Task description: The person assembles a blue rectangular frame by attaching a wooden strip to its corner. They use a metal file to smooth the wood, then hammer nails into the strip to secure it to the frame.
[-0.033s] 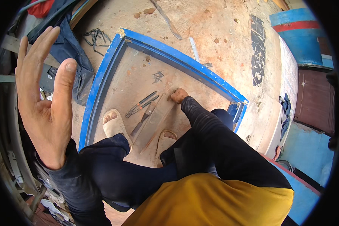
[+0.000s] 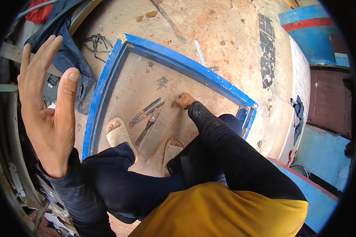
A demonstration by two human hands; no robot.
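Note:
My left hand [image 2: 47, 110] is raised at the left with its fingers stretched and thumb apart, holding nothing. Down on the floor, my right hand [image 2: 183, 100] is closed at the far end of a flat wooden board [image 2: 162, 124]; its fingertips are hidden, so what they grip cannot be made out. Beside the board lie a narrow chisel-like tool [image 2: 149, 125] and pincers [image 2: 145, 112] with orange marks on dark handles. A small heap of nails [image 2: 162, 82] sits beyond them. A blue wooden frame [image 2: 186, 56] surrounds these things and my sandalled feet.
Outside the frame lie a metal ruler [image 2: 199, 53], a long curved blade-like strip [image 2: 170, 21] and a tangled black cord [image 2: 95, 44]. Dark cloth [image 2: 69, 57] hangs at the left. Blue panels [image 2: 320, 158] stand at the right.
The view has shifted slightly, moving the floor things a little left and down. My left fingertips are slightly lower; my right hand stays by the board's far end.

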